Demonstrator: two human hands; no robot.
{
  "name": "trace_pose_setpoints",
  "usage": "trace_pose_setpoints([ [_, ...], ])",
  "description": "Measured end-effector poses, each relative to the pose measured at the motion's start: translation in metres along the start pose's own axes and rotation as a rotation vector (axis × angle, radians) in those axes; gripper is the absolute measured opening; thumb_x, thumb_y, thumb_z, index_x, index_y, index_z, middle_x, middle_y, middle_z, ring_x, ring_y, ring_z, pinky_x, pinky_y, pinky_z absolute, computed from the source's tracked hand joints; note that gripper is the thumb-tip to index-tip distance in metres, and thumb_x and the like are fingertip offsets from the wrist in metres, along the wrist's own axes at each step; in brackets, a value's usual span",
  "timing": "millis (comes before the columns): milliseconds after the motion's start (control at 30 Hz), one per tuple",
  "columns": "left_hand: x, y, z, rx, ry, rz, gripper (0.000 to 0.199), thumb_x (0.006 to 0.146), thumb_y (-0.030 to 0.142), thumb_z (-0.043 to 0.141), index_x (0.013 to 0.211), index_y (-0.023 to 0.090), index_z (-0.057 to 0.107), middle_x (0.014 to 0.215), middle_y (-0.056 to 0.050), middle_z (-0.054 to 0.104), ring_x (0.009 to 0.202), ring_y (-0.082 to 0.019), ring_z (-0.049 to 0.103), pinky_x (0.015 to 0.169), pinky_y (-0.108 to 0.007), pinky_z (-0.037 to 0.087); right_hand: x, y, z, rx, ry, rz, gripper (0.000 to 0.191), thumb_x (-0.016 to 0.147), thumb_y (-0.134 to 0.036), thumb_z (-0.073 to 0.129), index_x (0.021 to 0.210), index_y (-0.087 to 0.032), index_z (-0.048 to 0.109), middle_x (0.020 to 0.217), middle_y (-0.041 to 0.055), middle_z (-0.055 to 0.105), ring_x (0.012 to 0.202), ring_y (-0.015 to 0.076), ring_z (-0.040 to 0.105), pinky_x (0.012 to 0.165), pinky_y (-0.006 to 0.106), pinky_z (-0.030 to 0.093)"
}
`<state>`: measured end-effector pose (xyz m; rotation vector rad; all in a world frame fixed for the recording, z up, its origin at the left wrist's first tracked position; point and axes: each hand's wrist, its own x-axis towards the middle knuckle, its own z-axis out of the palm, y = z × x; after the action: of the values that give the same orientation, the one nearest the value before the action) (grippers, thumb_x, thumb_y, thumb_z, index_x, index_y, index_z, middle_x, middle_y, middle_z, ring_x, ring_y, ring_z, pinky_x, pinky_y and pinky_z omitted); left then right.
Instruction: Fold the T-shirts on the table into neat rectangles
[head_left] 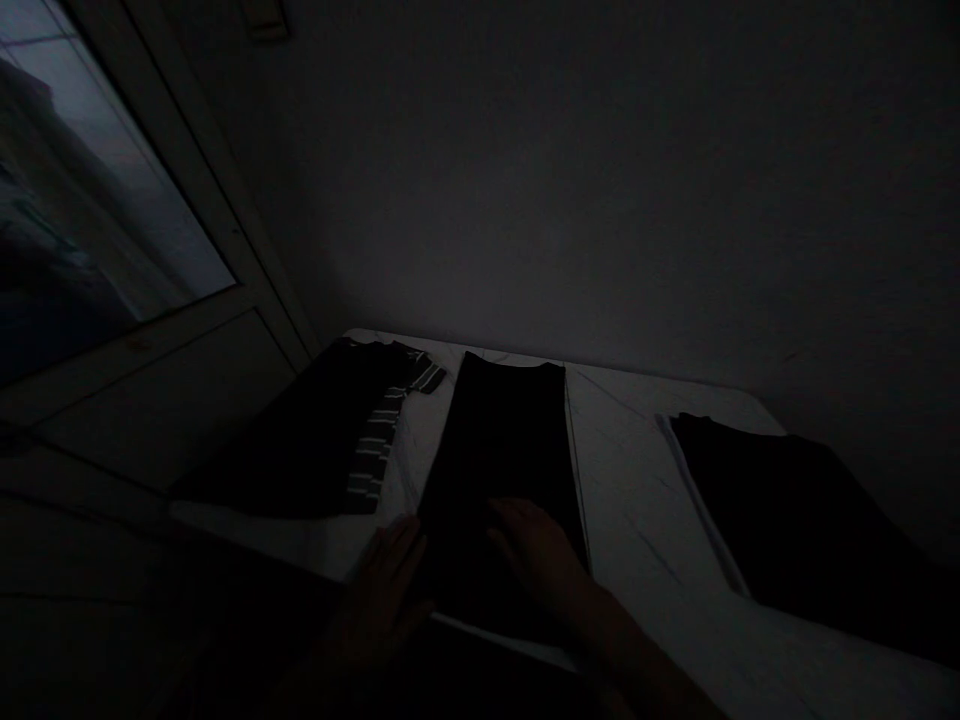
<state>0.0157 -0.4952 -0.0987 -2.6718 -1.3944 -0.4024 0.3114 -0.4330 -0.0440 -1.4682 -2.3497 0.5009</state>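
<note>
A black folded garment (510, 440), long and narrow, lies flat on the white marbled table (622, 470) in front of me. My right hand (536, 550) rests on its near part with the fingers stretched out and pointing left. At the garment's left edge is my left hand (390, 575), its fingers extended and lying flat. Neither hand visibly grips the cloth. The picture is very dark, so the garment's folds and exact kind are hard to make out.
To the left lie dark clothes (300, 430) with a striped garment (379, 440) showing at their right side. Another dark folded pile (795, 520) with a pale edge is on the right. A grey wall (562, 200) stands behind the table, and a glazed door (247, 290) at the left.
</note>
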Motion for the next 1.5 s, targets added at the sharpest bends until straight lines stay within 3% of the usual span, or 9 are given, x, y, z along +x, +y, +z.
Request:
trace_pose_setpoints([
  [167,-0.030,-0.007,0.016,-0.087,0.173,-0.160,0.050,0.096,0.042,0.055,0.142,0.025,0.055,0.144,-0.012,0.060,0.136,-0.030,0.053,0.106,-0.047,0.052,0.007,-0.050,0.009,0.077,-0.168,-0.121,0.026,0.094,-0.027,0.063,0.118,-0.024,0.071,0.116,0.0055,0.072,0.106,0.0215,0.067,0.092,0.032,0.053],
  [300,-0.039,-0.005,0.017,-0.124,0.243,-0.232,0.031,0.095,0.032,0.053,0.120,0.024,0.069,0.127,-0.010,0.070,0.123,-0.027,0.062,0.100,-0.045,0.056,-0.001,-0.068,0.034,0.065,-0.244,-0.239,0.025,0.092,-0.032,0.069,0.116,-0.024,0.071,0.115,0.0045,0.072,0.104,0.0209,0.066,0.088,0.030,0.051],
  [600,-0.023,0.011,0.003,-0.159,0.296,-0.293,0.023,0.095,0.022,0.049,0.103,0.022,0.071,0.108,-0.009,0.073,0.109,-0.024,0.066,0.095,-0.043,0.058,-0.008,-0.073,0.075,-0.076,-0.139,-0.317,0.014,0.093,-0.014,0.062,0.101,-0.022,0.070,0.098,0.0036,0.073,0.089,0.0183,0.064,0.074,0.028,0.047],
  [800,-0.045,0.009,0.017,0.002,0.393,-0.146,0.027,0.095,0.017,0.049,0.109,0.023,0.071,0.103,-0.007,0.076,0.107,-0.023,0.068,0.098,-0.043,0.056,-0.016,-0.073,0.090,-0.123,-0.086,-0.415,0.008,0.091,-0.014,0.065,0.096,-0.020,0.069,0.092,0.0043,0.072,0.084,0.0194,0.064,0.073,0.030,0.049],
  [933,-0.051,0.003,0.019,-0.018,0.333,-0.192,0.022,0.096,0.027,0.055,0.112,0.026,0.070,0.110,-0.008,0.075,0.111,-0.024,0.068,0.098,-0.042,0.057,-0.024,-0.072,0.085,-0.062,-0.070,-0.405,0.010,0.094,-0.017,0.064,0.100,-0.022,0.070,0.097,0.0033,0.074,0.088,0.0187,0.066,0.080,0.030,0.052],
  [1067,-0.027,-0.013,0.008,-0.014,0.172,-0.082,0.065,0.092,0.059,0.058,0.148,0.026,0.050,0.145,-0.013,0.058,0.135,-0.032,0.053,0.108,-0.047,0.048,-0.046,-0.042,0.060,0.065,0.112,-0.323,0.027,0.098,-0.022,0.056,0.123,-0.026,0.067,0.114,0.0062,0.073,0.102,0.0198,0.068,0.089,0.032,0.056],
  [1200,0.005,-0.028,-0.009,0.024,0.004,0.134,0.103,0.084,0.083,0.046,0.162,0.020,0.020,0.160,-0.017,0.040,0.146,-0.036,0.038,0.118,-0.051,0.033,-0.085,0.028,0.037,-0.023,0.323,-0.231,0.037,0.099,-0.026,0.052,0.134,-0.031,0.063,0.118,0.0082,0.074,0.104,0.0245,0.071,0.086,0.038,0.061],
  [1333,0.020,-0.037,-0.015,0.051,-0.055,0.267,0.102,0.084,0.085,0.042,0.162,0.022,0.020,0.158,-0.013,0.043,0.145,-0.031,0.042,0.118,-0.045,0.032,-0.127,0.088,0.031,-0.163,0.455,-0.180,0.053,0.096,-0.031,0.060,0.147,-0.036,0.051,0.123,0.0071,0.073,0.106,0.0277,0.073,0.083,0.041,0.064],
  [1500,0.020,-0.051,0.005,0.160,0.008,0.434,0.088,0.090,0.078,0.043,0.159,0.024,0.031,0.152,-0.005,0.053,0.139,-0.024,0.049,0.115,-0.034,0.034,-0.151,0.095,0.052,-0.242,0.341,-0.295,0.054,0.098,-0.034,0.059,0.150,-0.038,0.046,0.130,0.0036,0.070,0.114,0.0242,0.070,0.091,0.038,0.062],
])
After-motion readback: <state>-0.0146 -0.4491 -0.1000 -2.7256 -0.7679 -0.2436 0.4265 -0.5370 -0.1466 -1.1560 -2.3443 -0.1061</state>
